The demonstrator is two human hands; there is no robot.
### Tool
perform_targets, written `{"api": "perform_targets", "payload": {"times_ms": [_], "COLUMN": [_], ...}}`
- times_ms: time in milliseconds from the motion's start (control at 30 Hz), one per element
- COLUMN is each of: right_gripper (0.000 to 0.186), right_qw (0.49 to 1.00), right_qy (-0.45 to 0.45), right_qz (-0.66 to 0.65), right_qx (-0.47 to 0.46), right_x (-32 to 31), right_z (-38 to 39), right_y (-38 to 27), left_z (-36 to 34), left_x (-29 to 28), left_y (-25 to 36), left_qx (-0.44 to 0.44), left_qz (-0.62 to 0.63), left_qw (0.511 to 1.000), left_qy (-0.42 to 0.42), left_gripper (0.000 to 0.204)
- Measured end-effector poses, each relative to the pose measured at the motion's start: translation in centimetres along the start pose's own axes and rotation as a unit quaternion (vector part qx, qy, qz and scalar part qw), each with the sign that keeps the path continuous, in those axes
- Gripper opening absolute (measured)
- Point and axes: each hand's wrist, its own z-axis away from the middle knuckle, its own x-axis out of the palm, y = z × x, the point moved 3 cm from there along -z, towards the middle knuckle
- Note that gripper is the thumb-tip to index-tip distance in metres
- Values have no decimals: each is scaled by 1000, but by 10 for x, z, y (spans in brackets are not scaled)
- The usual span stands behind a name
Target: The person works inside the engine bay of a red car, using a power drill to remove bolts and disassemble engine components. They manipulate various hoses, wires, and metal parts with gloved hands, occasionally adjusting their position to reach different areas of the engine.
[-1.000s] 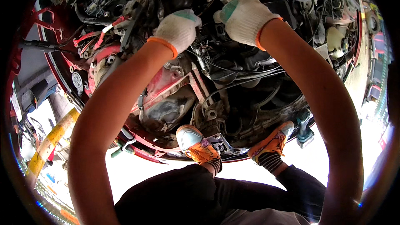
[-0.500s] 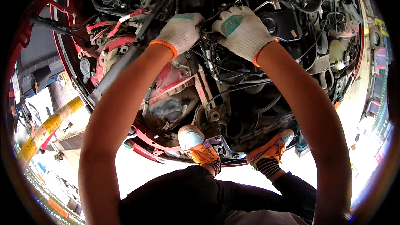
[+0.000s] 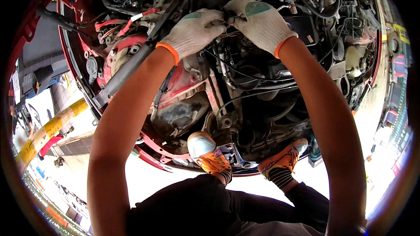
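My left hand (image 3: 197,29), in a white knit glove with an orange cuff, is closed over the middle of an open car engine bay. Close to its right, my right hand (image 3: 262,24) wears a matching glove, its fingers pinched together. Between the two sets of fingertips run thin brownish wires (image 3: 231,31), and both hands appear to grip them; the exact hold is partly hidden by the gloves. Just below them a black cable (image 3: 245,76) curves across the bay. A black engine cover (image 3: 304,30) lies beyond my right wrist.
Red and white cables (image 3: 131,22) and a grey strut bar (image 3: 124,76) are on the left. A pale plastic reservoir (image 3: 353,59) sits at the right. My orange shoes (image 3: 212,159) rest on the front edge of the bay. A yellow pole (image 3: 52,126) crosses the far left.
Both hands have shifted slightly, the right one up and to the right. Their fingertips now meet more closely, and the wires between them show more plainly.
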Motion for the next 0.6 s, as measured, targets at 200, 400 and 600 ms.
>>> {"api": "perform_targets", "payload": {"times_ms": [200, 400, 600], "right_gripper": [25, 21, 24], "right_qw": [973, 963, 955], "right_qy": [105, -73, -79], "right_qz": [165, 249, 249], "right_qx": [-121, -70, -140], "right_x": [6, -6, -12], "right_z": [0, 6, 37], "right_y": [12, 7, 6], "left_z": [-13, -15, -19], "left_x": [11, 19, 35], "left_y": [9, -7, -16], "left_qx": [-65, -107, -128], "left_qz": [77, 198, 319], "left_qw": [995, 967, 930], "left_qy": [-15, 116, 132], "left_gripper": [60, 55, 49]}}
